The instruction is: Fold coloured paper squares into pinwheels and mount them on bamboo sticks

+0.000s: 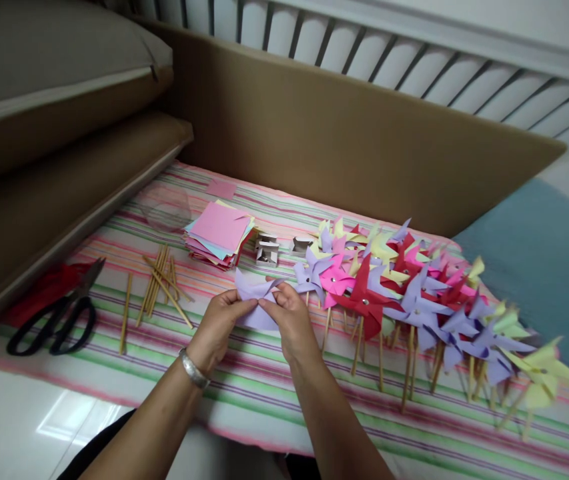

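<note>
Pinching a lilac paper square (255,303) between them, left hand (220,327) and right hand (291,320), wrists angled inward, fingertips meeting

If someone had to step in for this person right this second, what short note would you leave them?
Left hand and right hand: both pinch one lilac paper piece, partly folded, held just above the striped cloth.
Supplies: stack of coloured paper squares straight ahead, loose wooden sticks to its left, scissors far left, untouched.
Done: a long row of finished pinwheels on sticks lies to the right.
Left: the lilac piece has no stick yet; many squares and sticks remain unused.
</note>
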Demonstrator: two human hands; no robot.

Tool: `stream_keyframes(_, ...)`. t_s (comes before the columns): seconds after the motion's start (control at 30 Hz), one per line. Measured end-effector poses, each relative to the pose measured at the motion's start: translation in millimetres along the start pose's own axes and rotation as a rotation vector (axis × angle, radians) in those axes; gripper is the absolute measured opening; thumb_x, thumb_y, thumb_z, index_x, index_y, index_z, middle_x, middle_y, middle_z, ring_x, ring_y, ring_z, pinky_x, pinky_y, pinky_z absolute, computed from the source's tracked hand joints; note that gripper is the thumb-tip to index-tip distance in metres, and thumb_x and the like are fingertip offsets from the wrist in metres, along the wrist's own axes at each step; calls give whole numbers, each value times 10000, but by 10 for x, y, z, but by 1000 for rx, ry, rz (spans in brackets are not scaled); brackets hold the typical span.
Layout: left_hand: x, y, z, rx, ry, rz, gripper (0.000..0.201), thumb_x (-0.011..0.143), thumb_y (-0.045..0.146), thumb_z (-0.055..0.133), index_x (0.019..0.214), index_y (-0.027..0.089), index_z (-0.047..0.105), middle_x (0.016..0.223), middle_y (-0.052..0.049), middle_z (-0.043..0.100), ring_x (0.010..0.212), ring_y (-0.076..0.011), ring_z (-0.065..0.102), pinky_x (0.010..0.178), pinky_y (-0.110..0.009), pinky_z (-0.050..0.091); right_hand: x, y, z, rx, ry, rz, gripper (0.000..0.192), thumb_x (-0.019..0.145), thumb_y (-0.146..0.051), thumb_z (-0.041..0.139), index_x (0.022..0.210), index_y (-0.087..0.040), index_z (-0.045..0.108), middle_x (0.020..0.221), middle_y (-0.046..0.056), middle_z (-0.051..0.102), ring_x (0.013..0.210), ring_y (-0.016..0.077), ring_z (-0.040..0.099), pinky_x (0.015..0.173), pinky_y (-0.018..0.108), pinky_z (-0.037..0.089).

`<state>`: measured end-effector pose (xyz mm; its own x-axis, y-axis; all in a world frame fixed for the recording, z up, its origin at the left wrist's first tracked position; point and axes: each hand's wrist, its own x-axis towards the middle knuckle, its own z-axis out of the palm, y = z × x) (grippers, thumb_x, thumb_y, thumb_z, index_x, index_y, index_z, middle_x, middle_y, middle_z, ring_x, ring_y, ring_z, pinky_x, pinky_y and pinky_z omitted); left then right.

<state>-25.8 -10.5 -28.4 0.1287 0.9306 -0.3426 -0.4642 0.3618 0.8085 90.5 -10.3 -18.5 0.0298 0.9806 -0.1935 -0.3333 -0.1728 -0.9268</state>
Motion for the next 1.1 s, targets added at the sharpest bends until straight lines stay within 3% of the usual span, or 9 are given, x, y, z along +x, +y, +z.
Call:
stream_keyframes(0.23,41,29,-55,73,90,27,213,540,216,745,724,114,709,622,-24,691,544,-124,579,575,-231,422,11,27,17,-35,-21,61,437,601,-223,700,1008,-209,541,700,-30,674,628,164,647,642,292,500)
stream_keyframes(0.33,59,95,-121,78,120,34,204,540,211,733,715,111,700,617,-24,687,530,-123,574,556,-230,416,1,40,5,-187,-4,37,438,642,-239,672,1058,-196,542,692,-16,661,601,161,629,579,279,486)
stream_keyframes(0.4,63,170,-182,59,145,44,201,535,210,732,706,111,691,614,-26,685,534,-129,580,556,-234,420,-26,32,-7,-381,35,-95,371,704,-248,632,1065,-192,566,742,11,662,652,166,627,600,290,488)
stream_keyframes(0.47,58,252,-244,30,172,48,195,523,203,735,687,112,681,592,-24,677,528,-134,582,548,-234,421,-65,6,-19,-609,47,-322,243,767,-225,585,1006,-208,619,825,35,664,761,175,625,703,323,493)
stream_keyframes(0.6,31,368,-334,-25,178,21,185,511,192,732,667,114,670,558,-20,668,492,-127,570,519,-228,418,-120,-54,-34,-921,-96,-765,217,817,-134,535,940,-251,669,1004,54,644,995,193,567,883,375,444)
stream_keyframes(0.73,11,397,-360,-45,134,21,163,514,179,712,655,112,664,549,-28,668,482,-130,571,527,-234,428,-118,-48,-37,-1047,-227,-926,246,813,-100,530,946,-246,677,1260,73,543,1235,233,409,995,450,364)
stream_keyframes(0.93,-3,368,-293,-27,147,2,176,504,176,714,663,112,672,562,-30,669,479,-127,562,530,-240,417,-111,-40,-23,-976,-224,-772,143,783,-189,610,807,-291,708,1345,16,489,1327,238,304,1053,475,288)
stream_keyframes(1.1,3,250,-208,52,114,24,187,507,208,740,656,110,682,584,-27,662,497,-117,550,527,-231,386,-95,-34,-12,-831,-83,-542,71,757,-248,642,749,-271,708,1378,27,456,1345,247,272,1078,491,221)
